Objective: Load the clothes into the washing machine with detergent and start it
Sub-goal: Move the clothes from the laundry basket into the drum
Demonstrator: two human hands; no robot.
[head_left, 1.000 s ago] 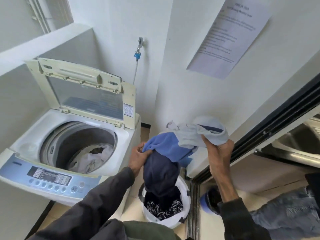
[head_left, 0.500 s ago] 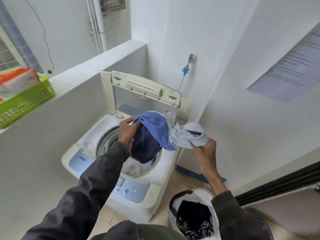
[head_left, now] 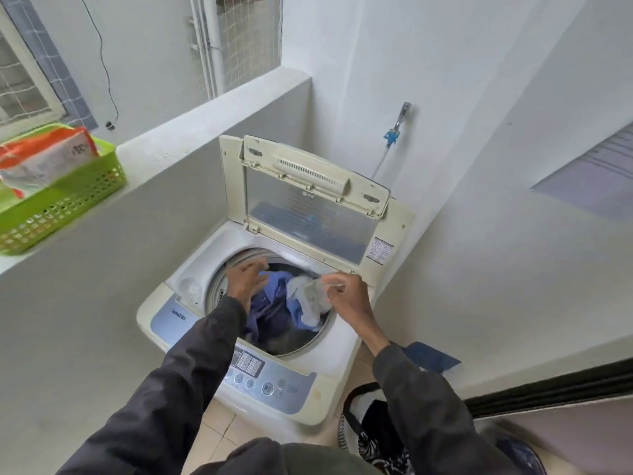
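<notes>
A white top-loading washing machine (head_left: 191, 269) stands in the corner with its lid (head_left: 308, 217) raised. Blue and dark clothes (head_left: 270, 303) lie in the drum. My left hand (head_left: 245, 279) hovers over the drum's left side with fingers spread, holding nothing. Over the drum's right side, my right hand (head_left: 344, 294) curls its fingers on the edge of a white garment (head_left: 308, 298) that hangs into the drum. An orange and white detergent pack (head_left: 44, 159) lies in a green basket (head_left: 68, 204) on the ledge at left.
A white laundry basket (head_left: 349, 437) with dark patterned clothes stands on the floor right of the machine. The control panel (head_left: 270, 380) faces me at the machine's front. A tap with a hose (head_left: 399, 121) is on the back wall. A dark door track runs along the right.
Both hands have carried the bundle from above the laundry basket to the drum and lowered it in. My left hand has let go of the blue clothes.
</notes>
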